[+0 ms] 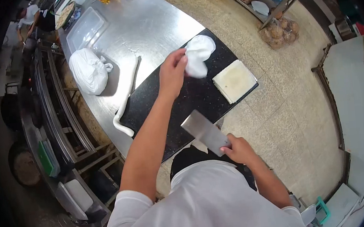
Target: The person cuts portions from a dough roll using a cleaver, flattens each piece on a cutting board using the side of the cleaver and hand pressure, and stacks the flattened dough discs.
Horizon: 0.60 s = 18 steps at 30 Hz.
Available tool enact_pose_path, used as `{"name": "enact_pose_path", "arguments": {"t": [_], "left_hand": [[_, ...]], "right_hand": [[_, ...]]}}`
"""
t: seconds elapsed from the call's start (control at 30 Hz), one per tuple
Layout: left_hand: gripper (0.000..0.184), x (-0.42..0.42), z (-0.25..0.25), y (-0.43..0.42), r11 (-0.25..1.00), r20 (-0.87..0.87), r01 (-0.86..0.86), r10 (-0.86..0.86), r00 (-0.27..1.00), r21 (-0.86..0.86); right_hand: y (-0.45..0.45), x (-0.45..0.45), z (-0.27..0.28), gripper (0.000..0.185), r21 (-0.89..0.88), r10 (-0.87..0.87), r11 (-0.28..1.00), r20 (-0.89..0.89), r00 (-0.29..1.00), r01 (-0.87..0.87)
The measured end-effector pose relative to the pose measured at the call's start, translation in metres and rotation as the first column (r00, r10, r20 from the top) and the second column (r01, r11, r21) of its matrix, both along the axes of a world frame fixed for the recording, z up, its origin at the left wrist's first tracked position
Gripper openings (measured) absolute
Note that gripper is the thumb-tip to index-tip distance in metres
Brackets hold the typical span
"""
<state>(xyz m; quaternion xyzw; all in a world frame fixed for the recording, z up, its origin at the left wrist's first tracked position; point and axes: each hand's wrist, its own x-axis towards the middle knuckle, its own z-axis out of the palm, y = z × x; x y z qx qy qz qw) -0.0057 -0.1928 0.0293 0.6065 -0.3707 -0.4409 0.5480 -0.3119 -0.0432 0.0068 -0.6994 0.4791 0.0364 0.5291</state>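
Note:
My left hand [173, 73] is closed on the near side of a soft white piece of dough [196, 67], slightly blurred, over the black board [156, 111]. Another white dough round [204, 43] lies against it at the far side; where one ends and the other begins is hard to tell. My right hand [239, 148] grips a cleaver [204, 131] with a broad rectangular blade, held above the board's near edge. A stack of square pale sheets [236, 81] sits at the board's right corner. Along its left edge stretches a long white dough rope [129, 90].
On the steel table [147, 19] rest a knotted white plastic bag [89, 72] and a clear plastic tray [87, 30]. Another person [33, 18] stands at the far left. A bag of round brown items [279, 31] is by the shelf at right.

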Motion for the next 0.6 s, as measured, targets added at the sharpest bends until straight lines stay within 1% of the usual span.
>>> {"name": "enact_pose_path", "arguments": {"t": [0.03, 0.07, 0.1, 0.13, 0.17, 0.2, 0.23, 0.27, 0.33, 0.37, 0.4, 0.43, 0.5, 0.53, 0.6], "left_hand": [[0.035, 0.001, -0.015, -0.021, 1.000, -0.025, -0.005, 0.005, 1.000, 0.027], [0.035, 0.002, -0.026, -0.023, 1.000, -0.027, -0.014, 0.015, 1.000, 0.025], [0.037, 0.003, -0.028, -0.023, 0.999, 0.309, 0.011, -0.025, 0.951, 0.046], [0.040, 0.008, -0.029, -0.020, 0.996, 0.613, 0.022, -0.067, 0.787, 0.081], [0.046, 0.016, -0.028, -0.007, 0.996, 0.661, 0.087, -0.089, 0.745, 0.036], [0.046, 0.024, -0.024, 0.016, 0.997, 0.676, 0.068, -0.076, 0.733, 0.038], [0.047, 0.033, -0.021, 0.044, 0.997, 0.787, 0.073, -0.053, 0.615, 0.010], [0.049, 0.044, -0.017, 0.075, 0.996, 0.877, 0.085, -0.030, 0.480, -0.012], [0.055, 0.075, 0.000, 0.140, 0.972, 0.934, -0.161, -0.106, 0.340, 0.169], [0.061, 0.086, 0.013, 0.169, 0.904, 0.931, -0.343, -0.134, 0.339, 0.255], [0.067, 0.096, 0.024, 0.193, 0.798, 0.925, -0.507, -0.155, 0.348, 0.325], [0.067, 0.107, 0.020, 0.214, 0.798, 0.926, -0.511, -0.147, 0.347, 0.318], [0.075, 0.134, -0.012, 0.249, 0.685, 0.833, -0.567, -0.108, 0.542, 0.457], [0.075, 0.143, -0.022, 0.251, 0.687, 0.834, -0.572, -0.090, 0.544, 0.448], [0.078, 0.164, -0.049, 0.244, 0.757, 0.841, -0.517, -0.078, 0.535, 0.399]], "right_hand": [[-0.003, -0.009, 0.003, 0.037, 0.007, -0.059, 0.998, -0.022, 0.998, 0.059], [-0.004, -0.016, 0.006, 0.037, 0.005, -0.049, 0.999, -0.024, 0.999, 0.049], [-0.004, -0.022, 0.009, 0.036, -0.037, -0.129, 0.991, 0.005, 0.992, 0.129], [-0.004, -0.026, 0.009, 0.036, -0.072, -0.204, 0.976, 0.046, 0.978, 0.207], [-0.002, -0.030, 0.005, 0.036, -0.069, -0.186, 0.979, 0.062, 0.981, 0.190], [0.001, -0.034, -0.001, 0.033, -0.074, -0.268, 0.958, 0.128, 0.955, 0.278], [0.004, -0.033, -0.005, 0.030, -0.068, -0.344, 0.929, 0.194, 0.919, 0.363], [0.005, -0.030, -0.005, 0.030, -0.058, -0.327, 0.936, 0.214, 0.921, 0.346], [0.009, -0.022, 0.003, 0.025, 0.151, -0.535, 0.845, 0.212, 0.818, 0.513], [0.011, -0.016, 0.003, 0.022, 0.178, -0.573, 0.819, 0.206, 0.793, 0.545], [0.013, -0.011, 0.001, 0.022, 0.177, -0.570, 0.821, 0.216, 0.793, 0.542], [0.016, -0.007, 0.001, 0.023, 0.196, -0.586, 0.810, 0.237, 0.775, 0.552], [0.021, 0.004, 0.000, 0.024, 0.202, -0.583, 0.813, 0.268, 0.767, 0.547], [0.023, 0.011, 0.001, 0.024, 0.190, -0.570, 0.822, 0.248, 0.784, 0.538], [0.033, 0.023, 0.001, 0.024, 0.156, -0.557, 0.831, 0.225, 0.800, 0.534]]}}
